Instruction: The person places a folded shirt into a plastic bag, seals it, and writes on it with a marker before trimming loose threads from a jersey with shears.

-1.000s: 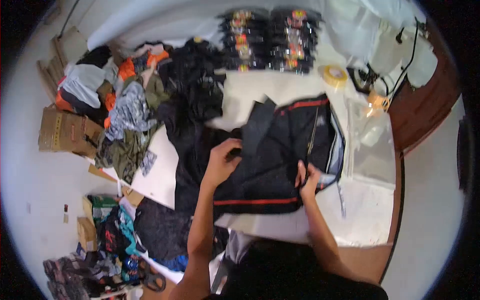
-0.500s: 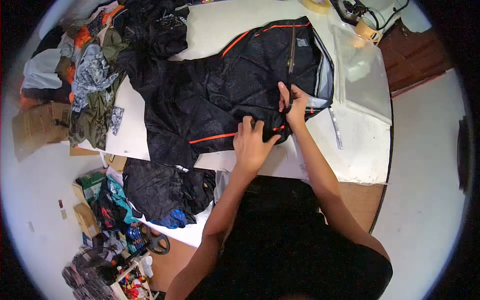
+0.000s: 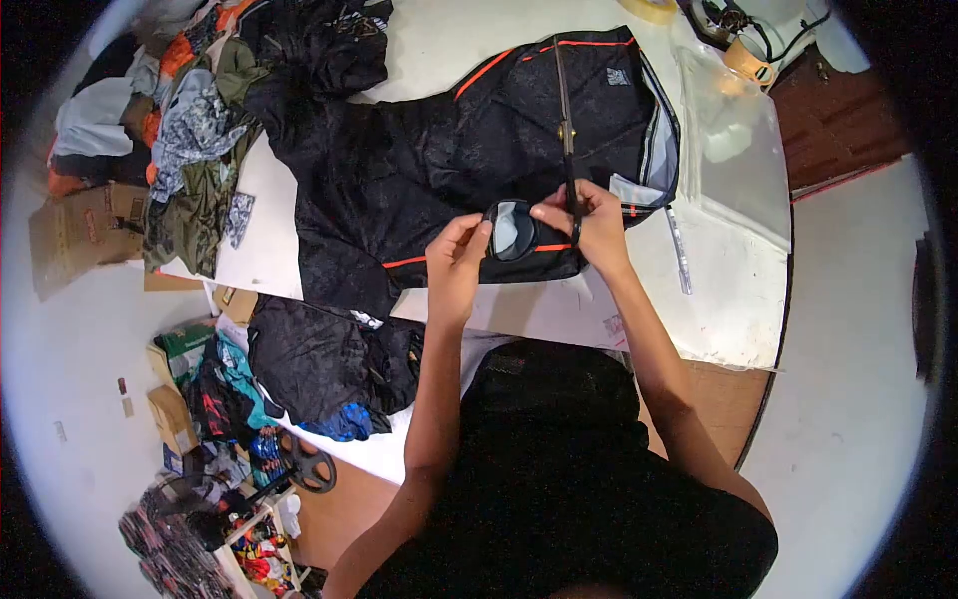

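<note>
A black garment [image 3: 429, 165] with orange piping lies spread over the white table [image 3: 699, 319]. My left hand [image 3: 455, 265] pinches the left rim of a small round opening [image 3: 511, 230] near the garment's front edge, where pale lining shows inside. At the opening's right rim, the thumb and a finger of my right hand [image 3: 601, 230] hold the cloth. That same hand has long scissors [image 3: 566, 133] in its grip, their blades closed and pointing away across the garment. A larger opening with pale lining is at the garment's right end.
Clear plastic bags [image 3: 738, 150] and a pen-like stick [image 3: 680, 252] lie to the right. Tape rolls [image 3: 748, 62] sit at the back right. Heaped clothes [image 3: 195, 130] and a cardboard box [image 3: 85, 235] are at the left. More dark clothes [image 3: 319, 349] lie below the table's front edge.
My left hand has gone from lying on the cloth to pinching the opening, drawn slightly left. The opening now gapes between both hands; the scissors stay in my right hand.
</note>
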`<state>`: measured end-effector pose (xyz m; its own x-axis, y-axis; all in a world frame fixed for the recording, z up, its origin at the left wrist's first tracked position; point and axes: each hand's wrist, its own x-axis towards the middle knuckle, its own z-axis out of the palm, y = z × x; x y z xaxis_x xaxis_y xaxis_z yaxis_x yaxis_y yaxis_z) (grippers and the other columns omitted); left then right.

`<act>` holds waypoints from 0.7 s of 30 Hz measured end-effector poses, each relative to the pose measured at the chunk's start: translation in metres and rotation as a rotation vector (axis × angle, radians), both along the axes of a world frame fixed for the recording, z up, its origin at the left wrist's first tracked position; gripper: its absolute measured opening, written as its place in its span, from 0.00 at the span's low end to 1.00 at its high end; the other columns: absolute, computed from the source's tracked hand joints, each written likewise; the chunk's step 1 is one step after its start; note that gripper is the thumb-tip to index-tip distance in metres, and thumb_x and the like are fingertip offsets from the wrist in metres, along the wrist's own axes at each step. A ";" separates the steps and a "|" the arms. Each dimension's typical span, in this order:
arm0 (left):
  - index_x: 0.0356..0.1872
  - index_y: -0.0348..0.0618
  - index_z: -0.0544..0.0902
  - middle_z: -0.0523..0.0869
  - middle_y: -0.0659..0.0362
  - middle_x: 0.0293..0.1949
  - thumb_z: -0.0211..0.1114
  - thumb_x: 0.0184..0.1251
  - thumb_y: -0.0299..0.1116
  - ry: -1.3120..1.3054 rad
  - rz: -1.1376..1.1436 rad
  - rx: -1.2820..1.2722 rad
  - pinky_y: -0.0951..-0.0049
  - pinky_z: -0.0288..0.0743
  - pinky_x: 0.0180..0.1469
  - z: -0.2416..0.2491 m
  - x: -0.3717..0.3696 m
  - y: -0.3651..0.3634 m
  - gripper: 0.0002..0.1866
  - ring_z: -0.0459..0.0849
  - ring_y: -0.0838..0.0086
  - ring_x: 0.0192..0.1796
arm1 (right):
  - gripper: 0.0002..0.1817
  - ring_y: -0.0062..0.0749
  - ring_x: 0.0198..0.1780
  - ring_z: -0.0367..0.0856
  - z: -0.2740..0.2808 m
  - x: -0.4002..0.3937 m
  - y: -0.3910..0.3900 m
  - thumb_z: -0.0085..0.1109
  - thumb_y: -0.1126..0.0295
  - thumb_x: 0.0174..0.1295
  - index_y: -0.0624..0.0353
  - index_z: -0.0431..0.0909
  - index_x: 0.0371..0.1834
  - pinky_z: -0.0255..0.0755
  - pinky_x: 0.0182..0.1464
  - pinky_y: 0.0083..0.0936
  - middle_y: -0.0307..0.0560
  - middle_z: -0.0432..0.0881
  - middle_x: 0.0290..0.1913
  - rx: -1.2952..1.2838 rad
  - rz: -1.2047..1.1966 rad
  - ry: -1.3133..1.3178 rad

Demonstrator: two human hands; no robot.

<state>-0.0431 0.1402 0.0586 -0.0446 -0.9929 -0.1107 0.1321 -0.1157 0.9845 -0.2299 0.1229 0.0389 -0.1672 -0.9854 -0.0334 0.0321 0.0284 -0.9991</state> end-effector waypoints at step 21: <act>0.50 0.39 0.74 0.82 0.52 0.44 0.51 0.73 0.32 0.931 -0.056 0.227 0.62 0.76 0.53 -0.009 0.013 0.010 0.11 0.82 0.65 0.47 | 0.11 0.22 0.31 0.78 0.033 0.009 0.025 0.67 0.75 0.51 0.53 0.71 0.29 0.71 0.33 0.16 0.43 0.80 0.33 0.181 0.279 -0.652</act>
